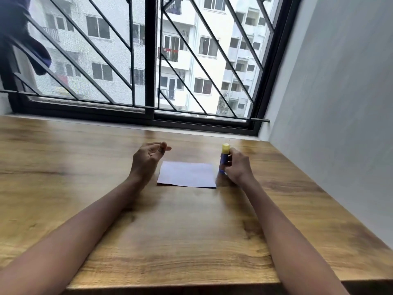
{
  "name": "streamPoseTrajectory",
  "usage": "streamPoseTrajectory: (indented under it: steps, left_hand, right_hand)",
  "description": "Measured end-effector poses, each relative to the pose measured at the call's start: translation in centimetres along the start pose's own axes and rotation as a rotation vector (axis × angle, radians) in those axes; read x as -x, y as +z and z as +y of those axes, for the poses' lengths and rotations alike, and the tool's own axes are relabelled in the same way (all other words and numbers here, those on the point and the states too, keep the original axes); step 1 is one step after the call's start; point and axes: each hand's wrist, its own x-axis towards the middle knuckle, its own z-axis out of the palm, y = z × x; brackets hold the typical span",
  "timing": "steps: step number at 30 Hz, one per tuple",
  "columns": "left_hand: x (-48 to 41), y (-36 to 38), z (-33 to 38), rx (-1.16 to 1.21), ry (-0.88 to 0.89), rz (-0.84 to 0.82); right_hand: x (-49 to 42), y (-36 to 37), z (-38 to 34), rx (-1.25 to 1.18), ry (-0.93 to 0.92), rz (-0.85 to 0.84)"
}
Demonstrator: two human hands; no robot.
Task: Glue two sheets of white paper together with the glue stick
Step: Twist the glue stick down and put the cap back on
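On the table (191,231), white paper (187,174) lies flat; right hand (239,167) grips upright glue stick (224,159); left hand (148,157) hovers loosely curled, empty.

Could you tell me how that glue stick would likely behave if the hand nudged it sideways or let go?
The glue stick stands upright on the table, tall and narrow, so it probably tips easily. Being round, it would likely roll once down. The right hand grips it with fingers alone, suggesting it is light.
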Motion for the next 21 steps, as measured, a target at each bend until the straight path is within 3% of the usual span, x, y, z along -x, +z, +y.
streamPoseTrajectory:
  steps: [4, 12, 17, 21]
  left_hand:
    - [-0.8, -1.0, -1.4, -0.183, -0.008, -0.013]
    - [-1.2, -1.8, -4.0, -0.691, -0.138, -0.391]
    - [-0.1, -1.6, -3.7, -0.895, -0.129, -0.427]
    - [1.8, -1.9, -2.9, -0.967, -0.147, -0.446]
  right_hand:
    - [-0.2, 0.1, 0.5, 0.003, 0.031, -0.030]
    - [0.8, -0.2, 0.9, -0.055, 0.070, -0.101]
    - [2.6, -1.2, 1.5, -0.247, 0.155, -0.115]
    - [5.0, -2.4, 1.8, -0.038, 0.110, -0.174]
